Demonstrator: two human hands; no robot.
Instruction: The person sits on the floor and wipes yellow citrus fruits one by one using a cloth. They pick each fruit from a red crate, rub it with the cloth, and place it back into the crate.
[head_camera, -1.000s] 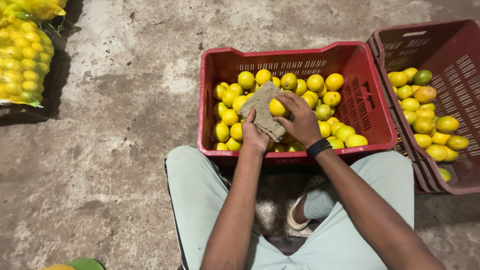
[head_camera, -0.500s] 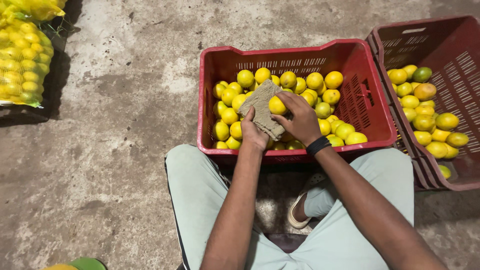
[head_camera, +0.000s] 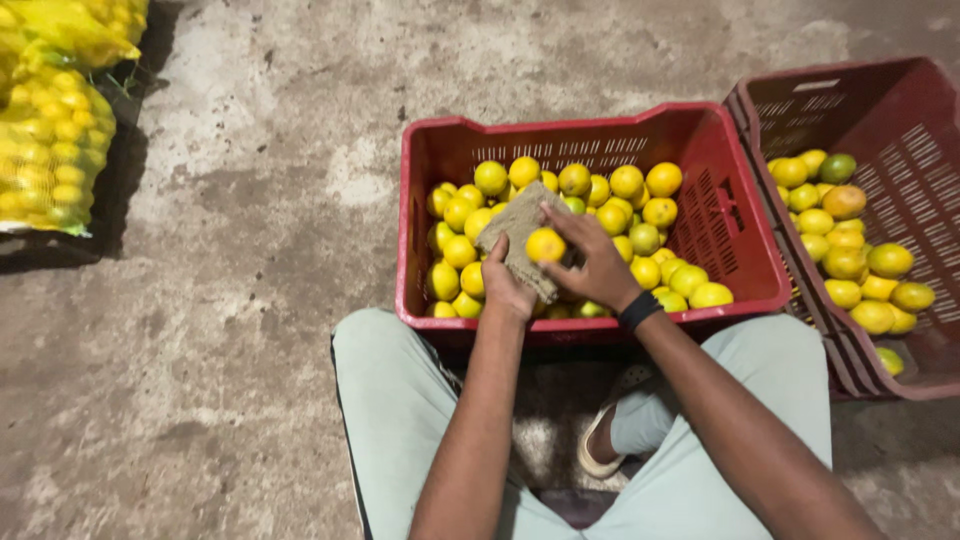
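Above the near half of the red crate (head_camera: 440, 150), a small yellow fruit (head_camera: 545, 245) is gripped by the right hand (head_camera: 590, 265) against a limp burlap cloth (head_camera: 515, 228) bunched in the left hand (head_camera: 507, 285), both sets of fingers closed; it looks light, firm and smooth, best held round its middle.

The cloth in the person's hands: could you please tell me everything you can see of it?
The cloth is a small piece of coarse, brownish-tan fabric that looks like burlap, rumpled and folded rather than spread flat. It sits above the yellow fruit in the red crate, draped over the left hand, which grips it from below. The right hand presses one yellow fruit against its upper surface. One corner juts up and left over the pile; another hangs down between the hands. Its underside is hidden.
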